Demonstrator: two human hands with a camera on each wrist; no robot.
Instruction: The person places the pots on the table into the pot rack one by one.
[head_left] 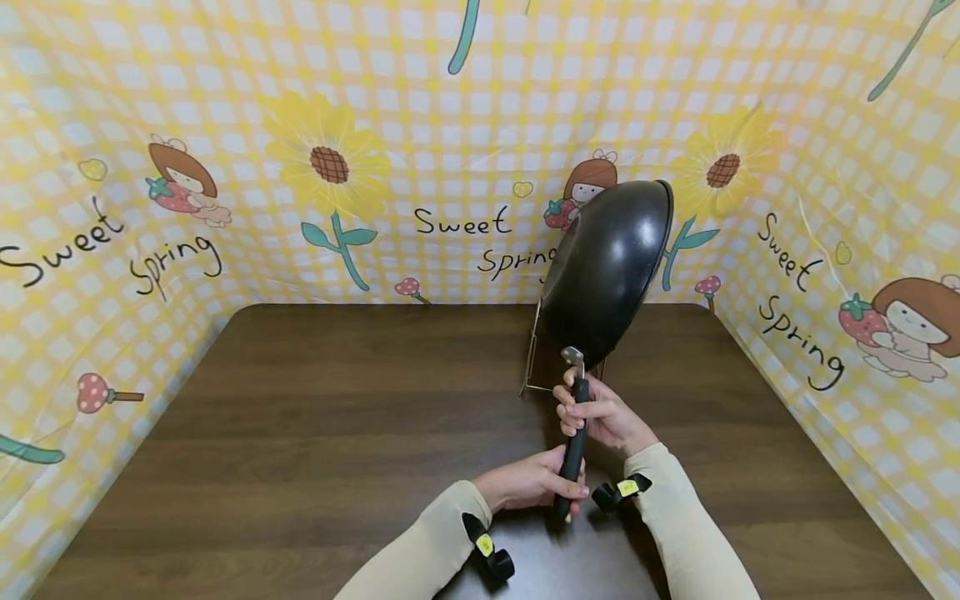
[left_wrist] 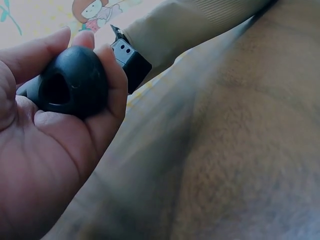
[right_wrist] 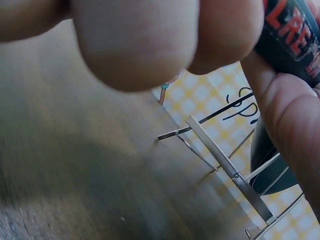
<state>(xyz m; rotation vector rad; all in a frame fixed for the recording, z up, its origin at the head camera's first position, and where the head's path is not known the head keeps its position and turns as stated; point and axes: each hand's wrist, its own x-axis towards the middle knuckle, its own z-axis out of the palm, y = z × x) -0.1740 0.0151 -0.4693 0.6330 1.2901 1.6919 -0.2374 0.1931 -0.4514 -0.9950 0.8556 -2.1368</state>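
A black wok [head_left: 609, 258] is tilted steeply on its side, its rounded underside facing left and toward me, its long handle [head_left: 574, 450] pointing down at me. My right hand [head_left: 609, 418] grips the upper handle just below the metal joint [head_left: 573, 357]. Lower down, my left hand [head_left: 528, 482] has its fingers and thumb around the handle's end. The left wrist view shows that rounded butt [left_wrist: 87, 82] with its hanging hole. Behind the handle stands a thin metal wire rack [right_wrist: 215, 150]; the wok overlaps it in the head view and hides most of it.
The brown wooden table [head_left: 337, 417] is enclosed at the back and both sides by a yellow checked cloth [head_left: 450, 125] with printed flowers and figures. Each sleeve carries a black wrist camera, the left one [head_left: 495, 567] and the right one [head_left: 606, 497].
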